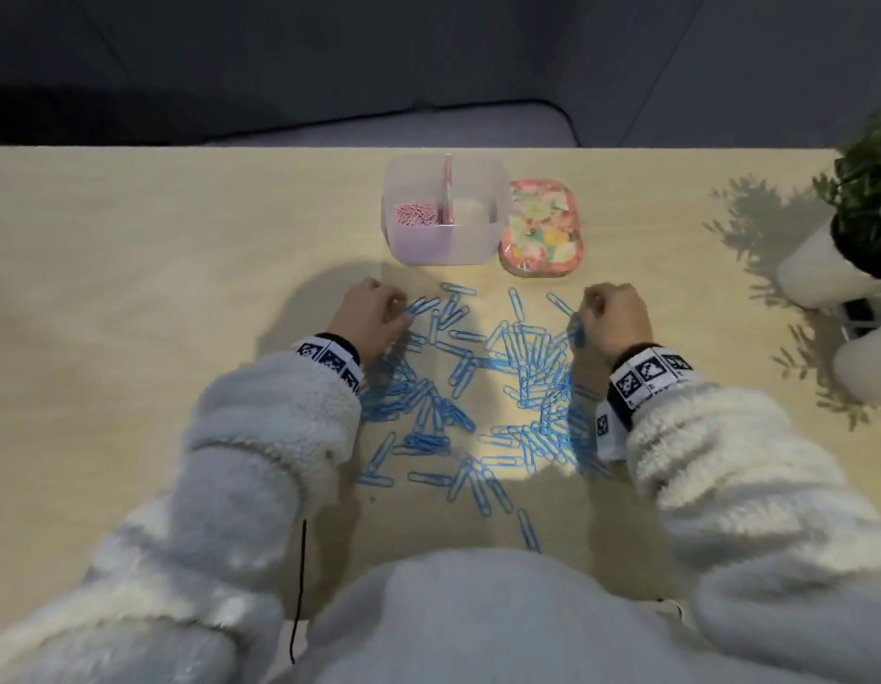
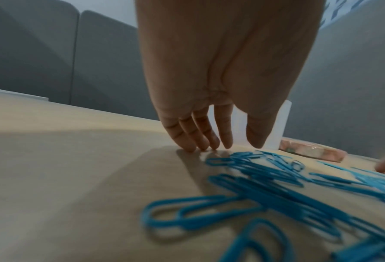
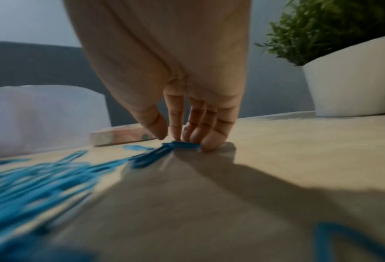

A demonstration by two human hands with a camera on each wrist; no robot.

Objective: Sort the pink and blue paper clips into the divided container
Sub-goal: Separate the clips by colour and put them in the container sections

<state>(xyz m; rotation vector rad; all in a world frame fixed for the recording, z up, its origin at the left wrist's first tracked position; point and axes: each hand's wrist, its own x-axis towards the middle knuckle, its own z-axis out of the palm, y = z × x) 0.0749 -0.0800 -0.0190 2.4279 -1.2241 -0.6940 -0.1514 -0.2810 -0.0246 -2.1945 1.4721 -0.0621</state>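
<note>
Many blue paper clips (image 1: 527,367) lie scattered on the wooden table (image 1: 181,269) between my two hands. The translucent divided container (image 1: 445,249) stands behind them; its left compartment holds pink paper clips (image 1: 416,214), and the right one shows only its pale floor. My left hand (image 1: 396,311) stands at the pile's left edge. In the left wrist view its straight fingertips (image 2: 200,148) touch the table beside the blue clips (image 2: 243,164), holding nothing. My right hand (image 1: 589,315) is at the pile's right edge, its fingertips (image 3: 207,146) pressing down on a few blue clips (image 3: 182,144).
A floral lid (image 1: 542,229) lies right of the container. A potted plant in a white pot (image 1: 818,274) stands at the far right, with another white pot (image 1: 867,367) and a small dark object (image 1: 862,313) near it. A dark sofa lies beyond the table's far edge.
</note>
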